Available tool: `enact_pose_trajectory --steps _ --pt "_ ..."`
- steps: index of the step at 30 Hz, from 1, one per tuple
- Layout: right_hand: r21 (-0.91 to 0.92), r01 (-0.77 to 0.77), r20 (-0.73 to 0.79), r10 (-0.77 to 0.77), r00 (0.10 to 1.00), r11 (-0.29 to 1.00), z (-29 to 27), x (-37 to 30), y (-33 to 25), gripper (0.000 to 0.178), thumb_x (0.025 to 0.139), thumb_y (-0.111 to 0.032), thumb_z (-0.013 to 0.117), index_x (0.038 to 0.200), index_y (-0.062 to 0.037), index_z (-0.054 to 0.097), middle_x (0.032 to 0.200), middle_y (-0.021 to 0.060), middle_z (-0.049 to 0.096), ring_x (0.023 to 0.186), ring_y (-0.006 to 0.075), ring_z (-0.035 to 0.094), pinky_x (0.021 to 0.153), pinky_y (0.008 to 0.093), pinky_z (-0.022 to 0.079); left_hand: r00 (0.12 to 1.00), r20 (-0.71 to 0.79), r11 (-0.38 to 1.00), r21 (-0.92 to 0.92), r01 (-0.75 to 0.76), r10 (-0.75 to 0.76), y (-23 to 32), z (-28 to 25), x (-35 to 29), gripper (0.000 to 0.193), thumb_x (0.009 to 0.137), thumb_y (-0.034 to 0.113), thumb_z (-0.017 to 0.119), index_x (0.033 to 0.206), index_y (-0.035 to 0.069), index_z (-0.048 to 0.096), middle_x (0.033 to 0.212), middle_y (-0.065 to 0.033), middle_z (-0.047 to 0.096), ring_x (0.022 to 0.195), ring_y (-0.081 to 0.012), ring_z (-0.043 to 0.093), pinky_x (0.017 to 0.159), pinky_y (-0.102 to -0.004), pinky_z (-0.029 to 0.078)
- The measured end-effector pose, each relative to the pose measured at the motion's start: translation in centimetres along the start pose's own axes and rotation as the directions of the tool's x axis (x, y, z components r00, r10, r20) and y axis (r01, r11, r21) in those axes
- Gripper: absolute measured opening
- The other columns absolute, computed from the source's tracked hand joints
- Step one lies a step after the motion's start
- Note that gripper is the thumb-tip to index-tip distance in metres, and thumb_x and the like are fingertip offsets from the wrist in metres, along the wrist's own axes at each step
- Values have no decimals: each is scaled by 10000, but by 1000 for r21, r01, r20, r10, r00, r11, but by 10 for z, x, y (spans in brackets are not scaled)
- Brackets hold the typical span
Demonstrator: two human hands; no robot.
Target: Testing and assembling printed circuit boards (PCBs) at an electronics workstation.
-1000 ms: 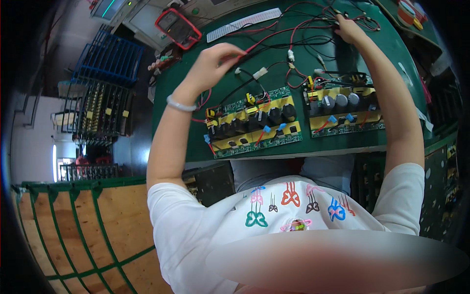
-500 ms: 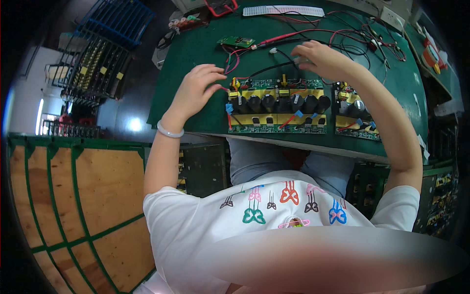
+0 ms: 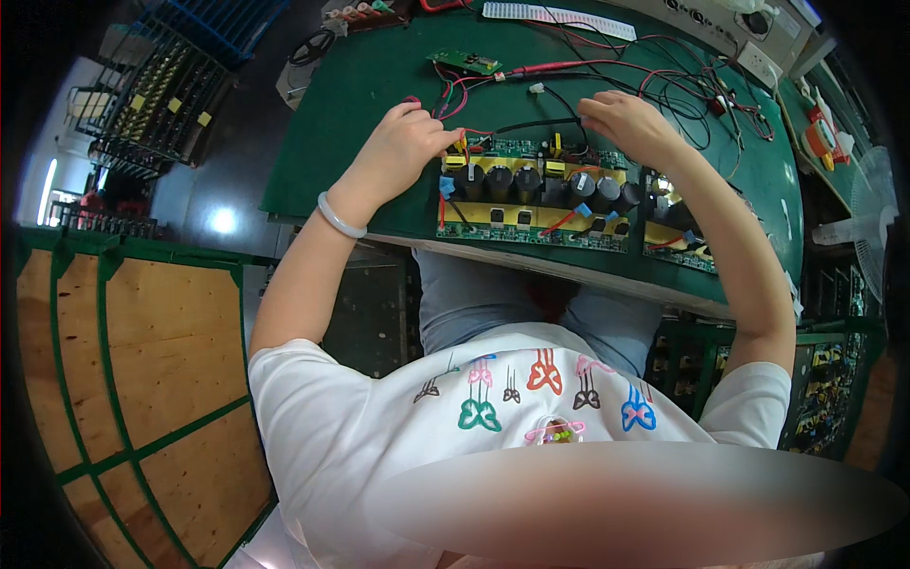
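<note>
A green circuit board with black capacitors and yellow parts [image 3: 531, 194] lies near the table's front edge. At its upper left corner is my left hand [image 3: 398, 152], its fingers closed; a bit of red shows beside the knuckles, and what the fingertips grip is mostly hidden. Beyond the board's far side, my right hand [image 3: 630, 123] has its fingers bent together at a black cable [image 3: 536, 124]. Near that cable is a small white connector [image 3: 537, 88]. A second similar board [image 3: 678, 228] lies to the right, partly behind my right forearm.
A small green circuit board [image 3: 466, 63] with red wires sits behind my left hand. Tangled red and black leads [image 3: 678, 90] spread across the green table [image 3: 313, 161]. At the back are a white strip [image 3: 559, 19] and a socket [image 3: 760, 62]. A fan [image 3: 867, 223] stands right.
My left hand has moved right to the board's corner, and its fingers have closed. The right hand stays by the black cable, its fingers drawn closer together. The whole view has shifted slightly.
</note>
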State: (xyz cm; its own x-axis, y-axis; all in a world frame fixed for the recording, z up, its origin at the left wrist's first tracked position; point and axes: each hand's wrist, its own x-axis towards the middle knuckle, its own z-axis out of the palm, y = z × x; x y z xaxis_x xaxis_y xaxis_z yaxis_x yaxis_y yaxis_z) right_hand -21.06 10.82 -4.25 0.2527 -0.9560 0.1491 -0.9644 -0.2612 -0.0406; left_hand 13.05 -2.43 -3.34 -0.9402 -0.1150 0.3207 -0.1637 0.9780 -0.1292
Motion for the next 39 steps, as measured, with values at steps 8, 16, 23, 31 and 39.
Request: enact_pose_trajectory --steps 8,16,23,31,39 --pt "12 -75 -46 76 996 997 1 -5 4 362 999 -364 549 1297 -160 541 1130 133 626 1108 343 581 920 443 486 997 57 995 73 -64 60 4 -5 11 225 775 22 684 986 75 739 832 -48 630 926 -233 614 1044 -422 430" --pt "29 -76 -208 80 975 997 -31 -44 10 449 1013 -416 525 1375 -152 513 1249 127 585 1223 338 521 1043 476 408 995 56 987 133 -88 81 -3 -16 12 202 798 53 623 938 120 752 907 -44 611 937 -226 616 1071 -455 431" --pt "181 -267 -20 275 961 947 -92 -137 20 266 1011 -221 565 1217 -53 585 1133 139 604 1025 333 615 886 404 498 977 160 960 262 97 -142 -38 -31 -25 166 771 36 621 867 89 745 1055 -64 673 1105 -247 616 1111 -467 402" --pt "182 -560 201 527 826 808 -122 -225 21 179 899 7 641 1072 -4 600 1027 114 632 946 276 631 843 377 506 991 -40 920 -377 106 -131 40 -37 3 383 821 -75 591 1166 68 678 1186 -96 658 1109 -311 613 983 -416 459" --pt "84 -480 131 468 874 873 -86 -242 9 451 813 -33 738 1229 -70 568 1272 89 553 1197 312 526 990 426 480 996 -92 815 -576 -65 15 113 -9 70 380 864 69 676 1236 26 612 1210 -134 612 1073 -337 611 912 -416 500"
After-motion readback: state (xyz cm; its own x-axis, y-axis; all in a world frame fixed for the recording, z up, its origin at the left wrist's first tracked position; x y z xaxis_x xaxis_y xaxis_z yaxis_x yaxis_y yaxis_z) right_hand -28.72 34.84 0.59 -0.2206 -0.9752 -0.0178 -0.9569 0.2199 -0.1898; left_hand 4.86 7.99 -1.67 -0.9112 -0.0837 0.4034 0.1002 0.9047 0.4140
